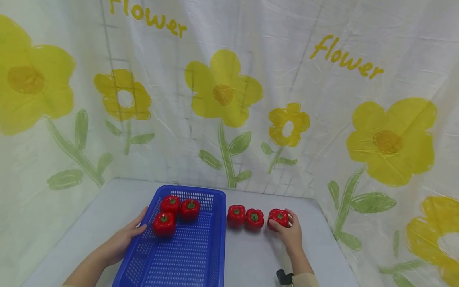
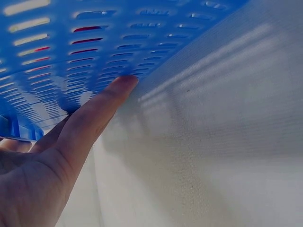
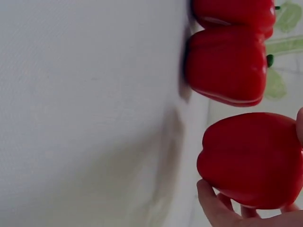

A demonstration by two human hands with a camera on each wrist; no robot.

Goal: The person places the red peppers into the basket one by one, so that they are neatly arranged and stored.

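Observation:
My right hand [image 1: 292,236] grips a red bell pepper [image 3: 251,161], fingers on one side and thumb on the other. In the right wrist view that pepper seems slightly off the table. Just left of it, two more red bell peppers [image 1: 254,219] stand side by side, green stems up. Against the left outer wall of a blue perforated basket [image 1: 219,247], my left hand [image 1: 120,241] rests with its fingers extended; the thumb [image 2: 94,118] touches the slotted wall. Inside the basket, three red bell peppers [image 1: 164,224] sit together in the far left part.
A white table [image 1: 258,255] lies under everything. Behind and at both sides hangs a white curtain [image 1: 168,151] printed with yellow flowers. A small black object [image 1: 284,277] shows by my right sleeve [image 1: 305,280].

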